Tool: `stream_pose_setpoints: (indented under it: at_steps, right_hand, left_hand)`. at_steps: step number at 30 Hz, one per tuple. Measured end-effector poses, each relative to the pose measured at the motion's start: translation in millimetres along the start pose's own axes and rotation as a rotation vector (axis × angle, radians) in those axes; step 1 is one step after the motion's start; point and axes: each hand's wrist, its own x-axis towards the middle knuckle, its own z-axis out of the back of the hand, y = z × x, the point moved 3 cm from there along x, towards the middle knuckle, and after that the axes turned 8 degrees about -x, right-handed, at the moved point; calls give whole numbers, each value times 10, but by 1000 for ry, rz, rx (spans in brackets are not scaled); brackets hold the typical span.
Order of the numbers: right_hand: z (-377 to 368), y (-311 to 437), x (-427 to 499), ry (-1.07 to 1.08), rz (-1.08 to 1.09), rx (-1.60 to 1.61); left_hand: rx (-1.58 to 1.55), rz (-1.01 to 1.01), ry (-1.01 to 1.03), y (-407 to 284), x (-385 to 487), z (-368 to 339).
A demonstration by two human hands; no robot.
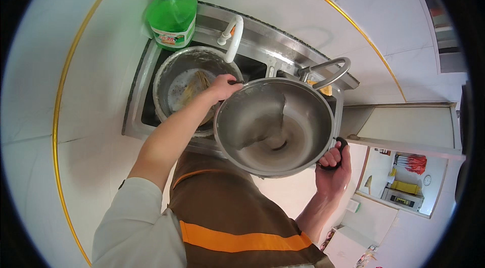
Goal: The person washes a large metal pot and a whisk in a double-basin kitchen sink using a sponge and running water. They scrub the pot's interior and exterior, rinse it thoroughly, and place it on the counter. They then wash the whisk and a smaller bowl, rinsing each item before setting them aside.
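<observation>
A wide stainless steel wok [242, 116] with black side handles is held between my two hands over the right part of the sink. Some cloudy water [261, 137] seems to lie in its bottom. My left hand [225, 88] grips the handle at the far left rim. At the near right, my right hand [335, 162] is closed around the other handle [343, 145]. Left of the wok, a large metal pot [161, 74] sits in the sink, holding sudsy liquid and a tan bundle of strands [193, 86], partly hidden by my left forearm.
The steel double sink [132, 124] stands against tiled walls. A white faucet [237, 37] arches over the pot; a metal faucet [335, 74] reaches close to the wok's far rim. A green detergent jug [172, 14] occupies the back left corner. Something yellow [326, 89] lies behind the wok.
</observation>
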Motion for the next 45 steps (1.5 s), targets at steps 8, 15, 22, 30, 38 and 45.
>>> stream_pose_setpoints:
  at_steps: [8, 15, 22, 30, 38, 45]
  right_hand:
    - [-1729, -523, -85, 351, 98, -279]
    - [-2640, -970, -54, 529, 183, -558]
    - [-2937, -1173, -79, 679, 190, -776]
    - [-2625, -867, -81, 619, 209, -669]
    - [-1222, 128, 197, 511, 72, -153]
    - [66, 230, 754, 338, -124, 177]
  left_hand:
    - [-288, 132, 365, 138, 97, 408]
    - [-274, -15, 430, 90, 269, 405]
    - [-69, -317, 461, 390, 709, -20]
    - [361, -217, 102, 223, 462, 48]
    - [76, -276, 386, -210, -63, 354]
    - [530, 5, 384, -436, -254, 193]
